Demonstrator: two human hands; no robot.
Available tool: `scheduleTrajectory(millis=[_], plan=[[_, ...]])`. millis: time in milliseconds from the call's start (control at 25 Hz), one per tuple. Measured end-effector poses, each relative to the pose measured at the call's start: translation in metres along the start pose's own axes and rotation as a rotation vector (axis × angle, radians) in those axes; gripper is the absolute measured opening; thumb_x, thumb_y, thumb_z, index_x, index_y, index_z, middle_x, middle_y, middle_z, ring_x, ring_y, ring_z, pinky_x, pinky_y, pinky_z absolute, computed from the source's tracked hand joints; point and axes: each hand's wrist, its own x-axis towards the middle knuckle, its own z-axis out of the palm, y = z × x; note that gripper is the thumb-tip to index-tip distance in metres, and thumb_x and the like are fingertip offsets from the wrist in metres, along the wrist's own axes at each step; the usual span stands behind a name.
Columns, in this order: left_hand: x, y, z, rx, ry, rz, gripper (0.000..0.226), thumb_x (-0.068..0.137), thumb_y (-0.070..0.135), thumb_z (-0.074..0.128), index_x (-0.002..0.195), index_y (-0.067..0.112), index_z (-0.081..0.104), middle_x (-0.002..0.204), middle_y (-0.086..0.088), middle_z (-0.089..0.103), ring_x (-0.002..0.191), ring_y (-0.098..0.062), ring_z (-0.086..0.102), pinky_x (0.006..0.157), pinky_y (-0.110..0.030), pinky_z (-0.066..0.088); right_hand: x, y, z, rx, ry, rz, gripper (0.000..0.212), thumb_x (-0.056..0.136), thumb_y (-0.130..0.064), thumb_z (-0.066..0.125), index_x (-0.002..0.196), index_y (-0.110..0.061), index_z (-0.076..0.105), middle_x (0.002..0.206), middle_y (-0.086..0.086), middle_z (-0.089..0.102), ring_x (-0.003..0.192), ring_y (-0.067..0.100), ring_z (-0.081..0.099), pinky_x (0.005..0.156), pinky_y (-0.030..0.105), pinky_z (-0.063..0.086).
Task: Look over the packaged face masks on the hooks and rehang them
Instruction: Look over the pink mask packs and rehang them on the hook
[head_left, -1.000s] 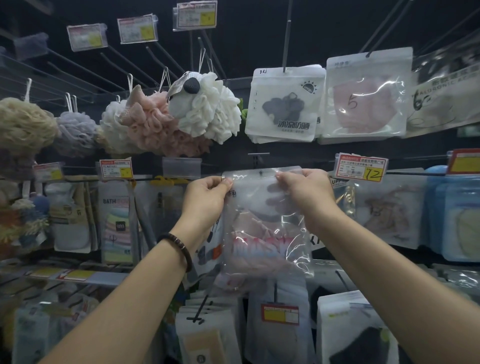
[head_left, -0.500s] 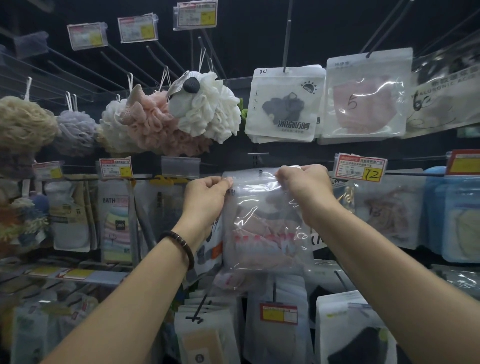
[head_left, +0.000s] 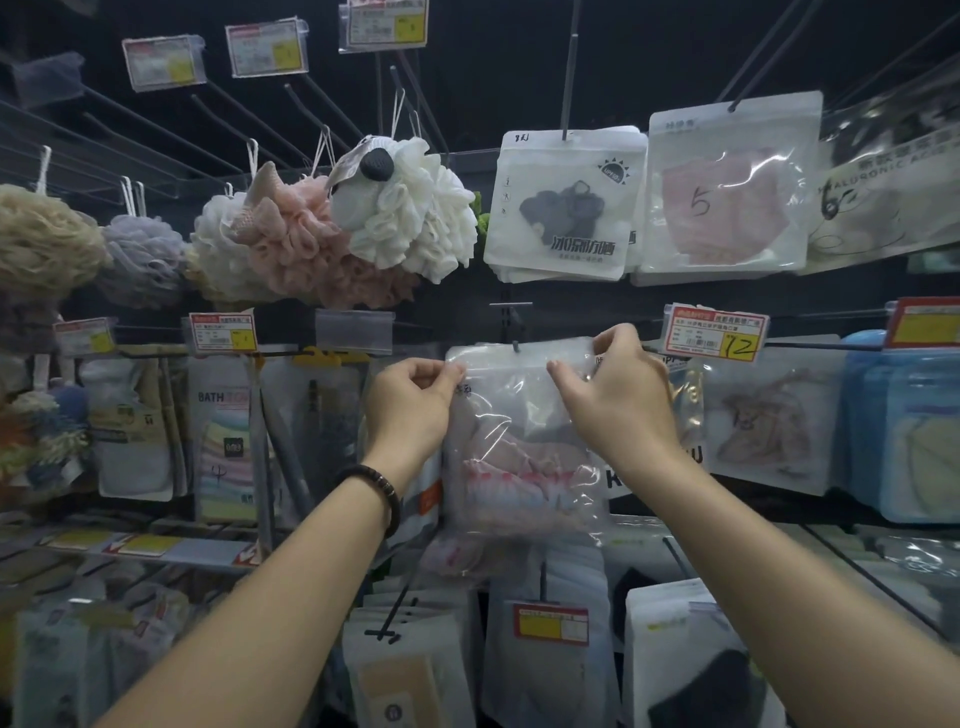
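Both bare arms reach up and forward from the near edge, closing in toward the middle. The left hand (head_left: 410, 410) has its fingers curled, thumb and forefinger pinching the top left corner of a clear pack (head_left: 519, 447). The right hand (head_left: 618, 400) pinches the pack's top right edge, fingers bent, its back toward the camera. A dark bracelet (head_left: 375, 486) circles the left wrist.
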Motion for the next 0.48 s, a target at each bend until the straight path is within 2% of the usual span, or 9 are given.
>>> scheduleTrajectory(millis=[120, 240, 320, 360, 480], plan=[[-0.002, -0.001, -0.001, -0.002, 0.008, 0.019, 0.022, 0.094, 0.046, 0.079, 0.095, 0.025, 0.075, 0.089, 0.007, 0.078, 0.084, -0.016, 0.075, 0.083, -0.047, 0.067, -0.011, 0.008, 0.005, 0.003, 0.066, -0.041, 0.043, 0.096, -0.04, 0.078, 0.113, -0.022, 0.042, 0.098, -0.002, 0.058, 0.089, 0.021, 0.06, 0.079, 0.04, 0.052], [-0.012, -0.012, -0.011, 0.027, 0.022, 0.06, 0.019, 0.098, 0.045, 0.074, 0.099, 0.026, 0.071, 0.093, 0.007, 0.076, 0.088, -0.014, 0.073, 0.083, -0.042, 0.066, -0.031, 0.017, 0.015, 0.089, 0.111, -0.03, 0.043, 0.094, -0.033, 0.081, 0.113, -0.02, 0.045, 0.108, 0.0, 0.052, 0.096, 0.02, 0.056, 0.082, 0.031, 0.049], [-0.032, -0.029, -0.023, 0.067, 0.042, 0.084, 0.015, 0.101, 0.043, 0.07, 0.098, 0.028, 0.07, 0.092, 0.008, 0.075, 0.088, -0.01, 0.072, 0.083, -0.04, 0.064, -0.056, 0.017, 0.019, 0.165, 0.151, -0.092, 0.035, 0.094, -0.024, 0.081, 0.109, -0.019, 0.051, 0.104, -0.002, 0.053, 0.091, 0.014, 0.055, 0.078, 0.015, 0.043], [-0.045, -0.041, -0.03, 0.09, 0.052, 0.098, 0.013, 0.102, 0.042, 0.068, 0.098, 0.029, 0.07, 0.091, 0.009, 0.075, 0.087, -0.008, 0.071, 0.082, -0.037, 0.063, -0.072, 0.016, 0.019, 0.215, 0.174, -0.136, 0.03, 0.093, -0.018, 0.081, 0.105, -0.019, 0.053, 0.1, -0.003, 0.053, 0.088, 0.01, 0.054, 0.075, 0.012, 0.043], [-0.095, -0.081, -0.051, 0.176, 0.055, 0.16, 0.008, 0.098, 0.03, 0.074, 0.093, 0.031, 0.068, 0.084, 0.012, 0.072, 0.078, -0.002, 0.068, 0.072, -0.019, 0.056, -0.138, 0.012, 0.026, 0.358, 0.17, -0.24, 0.021, 0.092, -0.008, 0.077, 0.092, -0.018, 0.057, 0.085, -0.005, 0.056, 0.077, 0.008, 0.055, 0.067, 0.018, 0.043]])
